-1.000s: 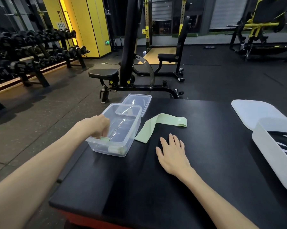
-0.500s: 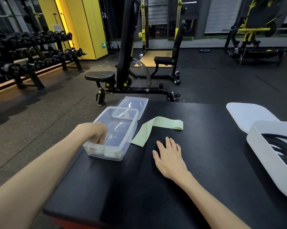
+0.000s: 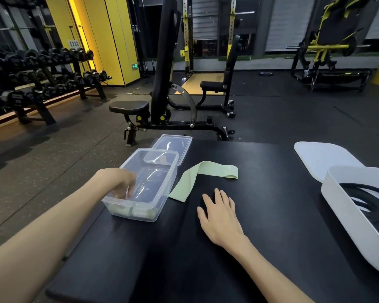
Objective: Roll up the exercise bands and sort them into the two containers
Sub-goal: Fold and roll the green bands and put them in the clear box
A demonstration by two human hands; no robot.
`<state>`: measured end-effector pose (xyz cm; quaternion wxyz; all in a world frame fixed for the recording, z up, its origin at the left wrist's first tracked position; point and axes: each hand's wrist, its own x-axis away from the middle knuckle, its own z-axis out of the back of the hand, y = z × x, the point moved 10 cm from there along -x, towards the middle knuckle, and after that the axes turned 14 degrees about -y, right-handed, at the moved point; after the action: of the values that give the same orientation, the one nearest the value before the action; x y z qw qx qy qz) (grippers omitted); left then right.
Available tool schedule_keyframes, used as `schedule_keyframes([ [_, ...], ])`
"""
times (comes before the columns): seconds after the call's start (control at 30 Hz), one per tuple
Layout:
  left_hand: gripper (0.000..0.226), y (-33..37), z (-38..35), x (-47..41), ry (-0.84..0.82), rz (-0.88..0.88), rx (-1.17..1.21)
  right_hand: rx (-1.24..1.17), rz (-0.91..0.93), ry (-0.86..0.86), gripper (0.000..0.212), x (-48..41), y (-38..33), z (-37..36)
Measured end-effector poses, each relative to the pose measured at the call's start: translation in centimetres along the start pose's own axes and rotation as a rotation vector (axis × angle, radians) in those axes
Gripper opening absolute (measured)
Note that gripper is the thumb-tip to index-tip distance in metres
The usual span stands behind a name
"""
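Rolls (image 3: 138, 212) blurred behind clear tub (image 3: 116, 206), white tub (image 3: 348, 217) cropped — right edge

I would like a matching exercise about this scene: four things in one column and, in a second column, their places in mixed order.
Things:
1. left hand
2. right hand
3. green exercise band
4. black bands

Places:
A. inside the white container
B. flat on the black table
C. reaching into the clear plastic container
D. lying unrolled beside the clear plastic container

Pairs: 1-C, 2-B, 3-D, 4-A
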<state>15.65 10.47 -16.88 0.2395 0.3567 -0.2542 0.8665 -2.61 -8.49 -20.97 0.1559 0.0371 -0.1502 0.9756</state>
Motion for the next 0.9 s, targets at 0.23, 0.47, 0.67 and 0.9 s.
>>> schedule_keyframes([
  [0.23,0.028,0.5,0.1,0.7,-0.084,-0.060,0.044,-0.027,0.005,0.004,0.050,0.0,0.0,0.2],
  [0.47,0.015,7.7,8.3,6.2,0.670,-0.312,0.081,-0.046,0.012,-0.006,0.051,0.0,-0.1,0.1],
  [0.67,0.024,14.9,7.0,5.0,0.720,-0.237,-0.402,-0.044,0.017,-0.002,0.055,0.0,0.0,0.0],
  [0.9,0.024,17.3,4.1,2.0,0.533,-0.211,-0.439,-0.046,0.013,-0.001,0.057,0.0,0.1,0.1],
])
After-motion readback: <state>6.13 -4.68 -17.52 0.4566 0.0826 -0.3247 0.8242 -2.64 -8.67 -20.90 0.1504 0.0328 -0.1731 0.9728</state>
